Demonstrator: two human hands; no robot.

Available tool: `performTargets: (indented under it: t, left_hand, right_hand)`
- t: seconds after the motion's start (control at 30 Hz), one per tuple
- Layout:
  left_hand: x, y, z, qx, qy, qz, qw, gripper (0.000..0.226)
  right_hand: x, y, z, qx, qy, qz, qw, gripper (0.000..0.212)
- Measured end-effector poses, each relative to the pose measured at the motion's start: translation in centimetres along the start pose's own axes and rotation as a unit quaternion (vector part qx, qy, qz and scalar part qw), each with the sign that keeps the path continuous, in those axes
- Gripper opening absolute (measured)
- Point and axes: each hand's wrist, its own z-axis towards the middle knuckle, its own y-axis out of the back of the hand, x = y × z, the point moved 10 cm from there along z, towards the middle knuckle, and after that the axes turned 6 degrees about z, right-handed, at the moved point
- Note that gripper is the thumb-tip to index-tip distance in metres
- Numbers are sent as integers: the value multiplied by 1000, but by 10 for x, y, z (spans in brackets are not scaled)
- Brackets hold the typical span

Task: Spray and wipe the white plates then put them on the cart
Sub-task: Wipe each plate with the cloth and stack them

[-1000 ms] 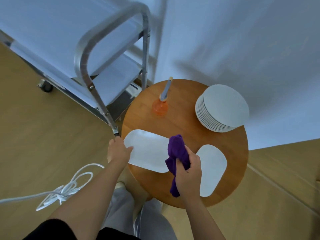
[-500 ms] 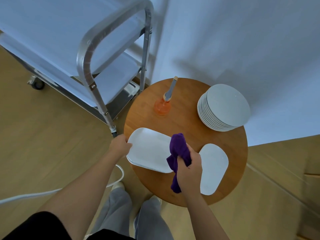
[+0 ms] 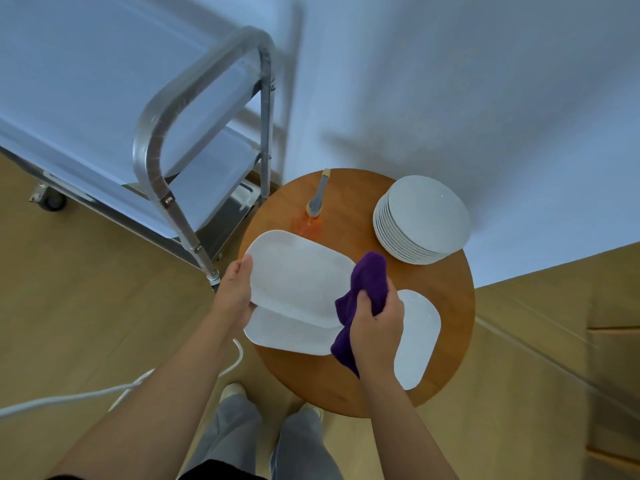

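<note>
Gripping an oblong plate (image 3: 298, 271) and purple cloth (image 3: 369, 282), both hands (image 3: 235, 292) are full.

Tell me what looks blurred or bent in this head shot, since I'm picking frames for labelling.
Head view: the spray bottle is smeared by motion; the cart handle and the wall's shadows are soft. Wide-angle distortion bows the cart frame and the round table. The left hand on the lifted plate, the right hand with the purple cloth, and the plate stack read fairly sharp. No strong glare.
</note>
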Motion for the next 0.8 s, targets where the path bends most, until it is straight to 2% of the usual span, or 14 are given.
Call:
performTargets:
  t: [0.1, 0.2, 0.27, 0.33, 0.4, 0.5, 0.63, 0.73, 0.8]
  left_hand:
    - [-21, -32, -17, 83, 24, -78, 993, 51]
    - [-55, -64, -44, 124, -2, -113, 986, 58]
    - [-80, -93, -67, 185, -26, -134, 973, 65]
    - [-99, -110, -89, 214, -42, -125, 968, 71]
    - [-117, -118, -107, 212, -61, -127, 967, 77]
    - [-150, -122, -130, 200, -121, -110, 966, 83]
    - [-174, -132, -162, 234, -159, -150, 947, 63]
    - [-193, -122, -174, 221, -190, -195, 936, 55]
    - [-205, -110, -177, 181, -192, -199, 944, 54]
  right_hand:
    - [32, 21, 14, -48, 26, 18, 998, 47]
    - [65, 20, 24, -41, 47, 24, 998, 48]
    - [91, 13, 26, -23, 89, -25, 995, 54]
    - [117, 14, 27, -33, 133, -126, 982, 55]
    - [140, 18, 30, -43, 153, -169, 973, 56]
    - [185, 16, 23, -31, 209, -176, 961, 54]
    - [250, -9, -22, 4, 345, -210, 915, 61]
    - [266, -27, -46, 88, 401, -227, 883, 52]
    - [271, -26, -55, 157, 410, -180, 880, 50]
